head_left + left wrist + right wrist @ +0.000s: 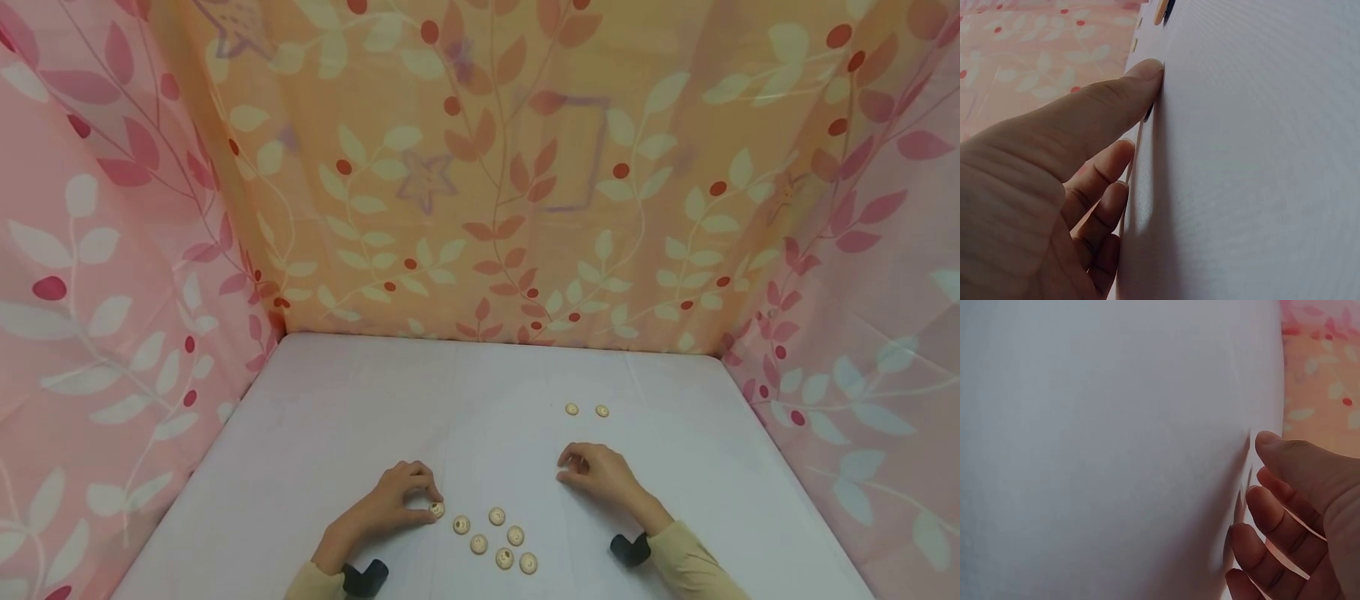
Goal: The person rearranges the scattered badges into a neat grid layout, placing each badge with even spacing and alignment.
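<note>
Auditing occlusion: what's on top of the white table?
Eight small beige round discs: six near, two far; the left hand pinches a ninth. White tabletop beneath that hand and the right hand is hidden.

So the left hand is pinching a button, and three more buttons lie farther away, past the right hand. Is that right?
Not quite: the head view shows two buttons past the right hand, not three. The left hand is pinching a button, as you said.
</note>
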`<state>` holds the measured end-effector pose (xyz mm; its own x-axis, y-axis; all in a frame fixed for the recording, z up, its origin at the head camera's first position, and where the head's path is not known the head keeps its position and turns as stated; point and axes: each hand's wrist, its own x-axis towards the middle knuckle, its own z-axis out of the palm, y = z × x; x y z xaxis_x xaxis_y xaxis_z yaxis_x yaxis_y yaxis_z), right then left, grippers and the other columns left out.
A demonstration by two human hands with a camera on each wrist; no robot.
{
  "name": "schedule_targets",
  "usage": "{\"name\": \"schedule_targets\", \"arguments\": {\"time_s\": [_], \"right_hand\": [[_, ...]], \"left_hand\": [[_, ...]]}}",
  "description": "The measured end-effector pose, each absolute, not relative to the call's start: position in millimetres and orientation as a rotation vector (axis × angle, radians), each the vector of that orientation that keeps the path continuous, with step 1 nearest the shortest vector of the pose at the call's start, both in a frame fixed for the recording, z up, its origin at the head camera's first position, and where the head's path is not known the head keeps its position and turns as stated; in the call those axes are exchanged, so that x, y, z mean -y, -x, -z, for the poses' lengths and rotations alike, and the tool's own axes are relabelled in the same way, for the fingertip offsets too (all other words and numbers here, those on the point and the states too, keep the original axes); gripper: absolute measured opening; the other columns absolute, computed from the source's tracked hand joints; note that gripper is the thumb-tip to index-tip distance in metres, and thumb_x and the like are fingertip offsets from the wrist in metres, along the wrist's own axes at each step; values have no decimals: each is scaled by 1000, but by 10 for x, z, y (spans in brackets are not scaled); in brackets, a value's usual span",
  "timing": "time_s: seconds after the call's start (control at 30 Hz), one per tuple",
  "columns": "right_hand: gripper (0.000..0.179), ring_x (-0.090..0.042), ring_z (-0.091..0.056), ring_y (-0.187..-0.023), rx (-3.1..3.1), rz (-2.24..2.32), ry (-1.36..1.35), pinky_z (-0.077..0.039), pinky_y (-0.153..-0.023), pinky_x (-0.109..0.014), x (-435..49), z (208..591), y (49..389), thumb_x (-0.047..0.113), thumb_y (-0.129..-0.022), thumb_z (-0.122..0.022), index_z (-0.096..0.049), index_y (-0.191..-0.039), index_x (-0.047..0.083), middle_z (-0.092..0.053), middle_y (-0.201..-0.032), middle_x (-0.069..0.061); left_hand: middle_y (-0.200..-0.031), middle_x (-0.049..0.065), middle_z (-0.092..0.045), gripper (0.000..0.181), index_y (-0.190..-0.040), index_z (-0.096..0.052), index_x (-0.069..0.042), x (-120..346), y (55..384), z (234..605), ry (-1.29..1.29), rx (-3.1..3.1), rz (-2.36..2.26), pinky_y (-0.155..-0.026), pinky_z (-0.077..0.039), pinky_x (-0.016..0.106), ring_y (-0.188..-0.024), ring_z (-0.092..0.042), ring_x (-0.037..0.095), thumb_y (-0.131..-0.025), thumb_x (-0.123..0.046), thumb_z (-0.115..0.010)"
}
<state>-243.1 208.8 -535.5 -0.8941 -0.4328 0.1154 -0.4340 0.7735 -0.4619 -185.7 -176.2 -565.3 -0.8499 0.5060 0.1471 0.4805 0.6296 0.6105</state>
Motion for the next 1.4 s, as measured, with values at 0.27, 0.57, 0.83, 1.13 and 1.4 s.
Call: {"name": "schedule_targets", "arguments": {"time_s": [0.27,0.57,0.83,1.13,1.4], "right_hand": [[17,3,-44,-60,2930,-769,-800,-38,-56,-19,-2013,5327,2350,36,-75,-74,-65,-86,26,-52,-68,19],[16,2,-43,-59,2924,-784,-855,-37,-55,-18,-1929,5357,2266,40,-77,-72,-64,-85,29,-49,-68,21],[15,3,-44,-60,2907,-811,-938,-38,-57,-18,-1862,5359,2172,40,-78,-71,-64,-84,27,-51,-68,21],[15,4,-46,-64,2858,-805,-1023,-38,-62,-20,-1800,5350,2062,39,-77,-72,-65,-82,26,-52,-68,21],[16,3,-48,-72,2841,-767,-1082,-40,-69,-23,-1779,5368,1943,42,-77,-71,-64,-83,29,-56,-75,21]], "left_hand": [[-99,-21,-50,17,-90,-65,-37,1762,1859,5645,-845,-2799,-1033,-85,-32,39,-94,-42,5,-76,-44,-71],[-99,-20,-50,17,-89,-65,-35,1765,1851,5641,-876,-2821,-1007,-83,-33,36,-92,-42,4,-76,-44,-71],[-99,-18,-51,17,-89,-65,-34,1763,1852,5629,-887,-2832,-1006,-83,-34,37,-92,-43,5,-76,-43,-72],[-100,-19,-51,17,-90,-65,-35,1764,1857,5650,-865,-2823,-1002,-84,-33,37,-92,-43,5,-75,-43,-72],[-100,-19,-51,16,-90,-65,-35,1762,1849,5639,-870,-2824,-1009,-84,-33,37,-93,-43,5,-77,-43,-71]]}}
